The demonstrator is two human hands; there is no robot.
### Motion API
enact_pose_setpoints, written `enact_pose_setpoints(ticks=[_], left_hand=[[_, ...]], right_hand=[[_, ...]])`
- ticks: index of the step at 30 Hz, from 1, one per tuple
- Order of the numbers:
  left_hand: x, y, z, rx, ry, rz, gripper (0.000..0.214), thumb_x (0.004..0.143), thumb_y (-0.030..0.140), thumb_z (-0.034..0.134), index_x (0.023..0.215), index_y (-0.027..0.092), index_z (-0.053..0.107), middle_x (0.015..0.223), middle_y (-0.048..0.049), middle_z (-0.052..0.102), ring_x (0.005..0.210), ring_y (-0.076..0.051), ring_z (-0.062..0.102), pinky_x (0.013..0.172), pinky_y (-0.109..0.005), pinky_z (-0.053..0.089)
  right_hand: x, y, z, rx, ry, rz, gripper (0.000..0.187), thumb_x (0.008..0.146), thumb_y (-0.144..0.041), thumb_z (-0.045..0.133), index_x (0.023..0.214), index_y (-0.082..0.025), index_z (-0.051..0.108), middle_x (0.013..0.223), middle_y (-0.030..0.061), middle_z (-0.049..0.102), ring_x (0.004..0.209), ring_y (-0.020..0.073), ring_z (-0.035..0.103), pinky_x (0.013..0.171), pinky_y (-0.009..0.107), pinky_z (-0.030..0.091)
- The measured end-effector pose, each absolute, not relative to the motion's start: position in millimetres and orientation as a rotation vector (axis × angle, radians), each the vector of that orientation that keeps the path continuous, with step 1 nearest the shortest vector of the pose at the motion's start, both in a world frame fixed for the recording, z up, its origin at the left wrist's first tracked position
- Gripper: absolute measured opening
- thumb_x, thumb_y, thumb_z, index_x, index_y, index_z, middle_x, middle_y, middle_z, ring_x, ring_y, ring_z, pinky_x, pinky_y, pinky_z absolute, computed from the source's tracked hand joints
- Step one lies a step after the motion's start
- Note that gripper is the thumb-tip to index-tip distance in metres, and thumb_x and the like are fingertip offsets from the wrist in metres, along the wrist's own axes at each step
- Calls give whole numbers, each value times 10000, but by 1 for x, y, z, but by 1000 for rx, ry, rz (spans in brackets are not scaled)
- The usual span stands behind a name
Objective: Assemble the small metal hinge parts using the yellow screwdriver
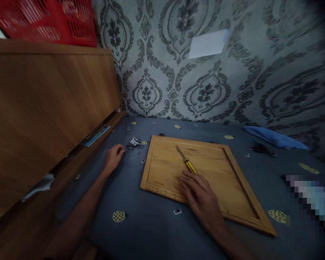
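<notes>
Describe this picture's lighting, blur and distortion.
Head view: dim light, upper-right corner black; head view: metal pieces by the left hand blur together; head view: a pixelated patch hides detail at right; head view: the cabinet leans, perhaps from wide-angle stretch.

Left of the framed wooden panel (216, 169), the left hand (113, 157) is bare, and its bare forearm (83, 204) widens away from a narrow wrist (105, 173). At the panel's near edge, the right hand (202, 196) is also bare, with slender fingers (196, 178), a broad back and an uncovered lower arm (226, 233), dim and slightly blurred.
</notes>
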State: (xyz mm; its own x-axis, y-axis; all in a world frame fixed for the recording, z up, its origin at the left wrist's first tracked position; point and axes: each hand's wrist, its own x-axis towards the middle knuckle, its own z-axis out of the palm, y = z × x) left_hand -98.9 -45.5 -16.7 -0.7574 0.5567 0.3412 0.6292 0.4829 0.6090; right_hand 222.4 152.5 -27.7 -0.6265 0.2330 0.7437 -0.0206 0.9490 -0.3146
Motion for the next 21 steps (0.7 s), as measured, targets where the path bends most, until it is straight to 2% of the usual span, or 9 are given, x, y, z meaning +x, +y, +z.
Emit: enact_pose_setpoints(ticks=[4,7,9,11,14,16,18,21], left_hand=[[-111,-48,-24,-1050,-2696,-1140,122,929,220,609,843,170,678,768,-3,673,749,-173,638,705,-281,502],[-119,-50,-30,-1065,-2763,-1134,191,997,301,642,1092,142,689,1045,-63,711,919,-203,689,825,-368,589],[-123,-51,-33,-1075,-2795,-1132,335,1006,357,659,1271,153,634,1254,-105,664,1063,-240,684,903,-444,604],[-125,-52,-34,-1077,-2813,-1126,397,1005,370,663,1341,168,600,1341,-118,626,1133,-263,667,941,-477,598],[-123,-51,-32,-1075,-2802,-1093,312,1009,348,651,1248,149,644,1223,-99,677,1039,-234,690,887,-430,606],[-119,-51,-28,-1086,-2757,-1054,181,1009,294,608,1062,142,690,1004,-56,719,888,-200,696,795,-348,587],[-113,-51,-22,-1120,-2691,-1004,166,983,242,563,897,167,684,836,-24,706,787,-186,673,730,-295,538],[-100,-53,-11,-1218,-2592,-903,147,958,231,550,860,201,656,858,-31,694,823,-198,651,763,-294,497]], right_hand=[[222,152,-31,-164,-2219,396,181,1011,-191,544,1113,-221,691,1150,113,746,1041,252,716,886,427,598],[223,153,-33,-186,-2234,426,189,1016,-209,536,1112,-231,697,1155,113,748,1048,258,719,892,440,602],[223,154,-33,-202,-2242,456,199,1016,-213,530,1112,-235,703,1160,117,748,1058,263,720,900,450,603],[224,154,-33,-204,-2243,474,205,1015,-220,528,1110,-238,709,1156,118,750,1057,266,722,902,454,606],[224,155,-33,-190,-2231,481,208,1009,-219,529,1101,-237,715,1144,115,755,1044,263,727,902,450,613],[224,155,-33,-191,-2228,492,213,1004,-217,530,1096,-239,721,1141,113,758,1040,265,729,902,450,616],[224,155,-33,-202,-2237,505,220,1001,-223,531,1098,-244,727,1149,112,759,1046,270,730,909,455,617],[223,155,-33,-200,-2238,497,216,1000,-222,534,1095,-241,727,1151,113,760,1045,269,732,909,450,618]])
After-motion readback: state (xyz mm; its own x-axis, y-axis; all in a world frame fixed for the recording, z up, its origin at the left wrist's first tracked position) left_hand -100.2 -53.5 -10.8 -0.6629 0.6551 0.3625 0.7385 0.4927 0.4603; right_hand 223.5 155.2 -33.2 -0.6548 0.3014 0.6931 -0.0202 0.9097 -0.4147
